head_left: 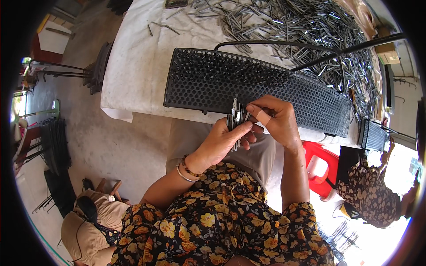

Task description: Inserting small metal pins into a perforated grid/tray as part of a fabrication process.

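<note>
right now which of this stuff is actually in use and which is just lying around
In use:
- left hand gripping a bundle of metal pins
- right hand picking at the bundle
- black perforated panel
- heap of loose pins

Lying about:
- red plastic stool
- stacked black racks
- tan bag

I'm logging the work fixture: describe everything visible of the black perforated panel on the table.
The black perforated panel is a long, slightly curved slab, seemingly metal or plastic, pierced all over with small round holes. It lies flat on the white-covered table, its near edge by the table's edge. Thin metal pins fill the holes in its far left part. Two dark rods cross its far side.
</note>
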Demonstrator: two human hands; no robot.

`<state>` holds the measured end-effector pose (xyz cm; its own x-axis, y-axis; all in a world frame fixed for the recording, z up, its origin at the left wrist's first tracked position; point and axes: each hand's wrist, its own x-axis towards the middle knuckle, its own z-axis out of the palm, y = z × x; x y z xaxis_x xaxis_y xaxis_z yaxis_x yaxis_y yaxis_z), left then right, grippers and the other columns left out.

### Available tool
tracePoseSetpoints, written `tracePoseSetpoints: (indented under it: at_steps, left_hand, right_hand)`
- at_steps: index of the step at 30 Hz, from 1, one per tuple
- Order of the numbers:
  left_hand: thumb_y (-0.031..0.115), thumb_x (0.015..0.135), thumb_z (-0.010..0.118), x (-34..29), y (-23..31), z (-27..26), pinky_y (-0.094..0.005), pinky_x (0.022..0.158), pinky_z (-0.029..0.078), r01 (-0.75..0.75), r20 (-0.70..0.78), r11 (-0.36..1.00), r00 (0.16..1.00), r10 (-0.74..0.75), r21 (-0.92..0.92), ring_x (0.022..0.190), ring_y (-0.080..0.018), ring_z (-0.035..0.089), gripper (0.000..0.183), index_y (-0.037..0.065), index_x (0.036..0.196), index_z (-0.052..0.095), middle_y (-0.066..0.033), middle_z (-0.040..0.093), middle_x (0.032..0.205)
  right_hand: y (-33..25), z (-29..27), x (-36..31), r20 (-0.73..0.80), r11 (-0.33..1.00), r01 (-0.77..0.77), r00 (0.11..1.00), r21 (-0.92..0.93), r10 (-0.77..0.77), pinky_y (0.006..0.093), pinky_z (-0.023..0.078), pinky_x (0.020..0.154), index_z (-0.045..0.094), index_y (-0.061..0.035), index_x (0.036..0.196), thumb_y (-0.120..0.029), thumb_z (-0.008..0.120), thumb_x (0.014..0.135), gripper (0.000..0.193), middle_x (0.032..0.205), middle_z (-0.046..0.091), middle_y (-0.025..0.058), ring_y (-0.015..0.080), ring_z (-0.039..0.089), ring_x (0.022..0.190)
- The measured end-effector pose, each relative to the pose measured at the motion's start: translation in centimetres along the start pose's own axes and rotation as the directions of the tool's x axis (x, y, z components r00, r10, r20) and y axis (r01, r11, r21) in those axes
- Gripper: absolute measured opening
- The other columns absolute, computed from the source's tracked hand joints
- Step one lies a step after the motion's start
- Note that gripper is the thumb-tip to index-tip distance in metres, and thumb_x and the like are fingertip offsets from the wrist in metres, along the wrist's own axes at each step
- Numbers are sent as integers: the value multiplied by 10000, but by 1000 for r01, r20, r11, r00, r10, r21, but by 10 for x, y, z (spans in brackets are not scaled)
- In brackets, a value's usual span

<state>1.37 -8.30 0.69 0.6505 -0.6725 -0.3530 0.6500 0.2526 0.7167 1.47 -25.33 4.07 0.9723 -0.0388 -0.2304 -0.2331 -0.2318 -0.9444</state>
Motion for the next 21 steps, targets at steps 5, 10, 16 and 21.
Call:
tracePoseSetpoints:
  at_steps: [5,10,16,21]
  left_hand:
    - [218,971,509,0,-3,0,-249,682,520,73,-24,993,997,-75,-87,846,-120,610,299,-2,1166,562,-106,660,1029]
    - [217,974,498,-1,-3,1,-273,715,521,139,53,988,989,-135,-74,861,-133,614,324,-3,1208,536,-119,651,1059]
    - [230,966,497,2,-5,-3,-289,745,524,186,62,970,982,-178,-155,891,-160,618,350,-21,1208,526,-140,643,1076]
    - [228,967,492,3,-7,-6,-302,763,528,160,44,976,987,-155,-146,924,-179,621,337,-23,1185,544,-148,638,1088]
  right_hand:
    - [2,-12,6,-146,997,3,989,74,8,201,417,550,691,7,937,-123,649,874,150,769,631,16,54,523,620]
    - [2,-21,21,-374,971,221,897,-87,-237,207,421,570,677,3,970,-90,647,869,140,799,644,26,57,526,634]
    - [11,-14,28,-375,926,311,849,-214,-372,212,434,588,678,-9,961,-56,658,851,122,818,653,44,67,530,633]
    - [11,-6,27,-456,926,282,810,-250,-369,223,453,597,679,-6,952,-46,659,846,115,835,662,61,84,560,644]
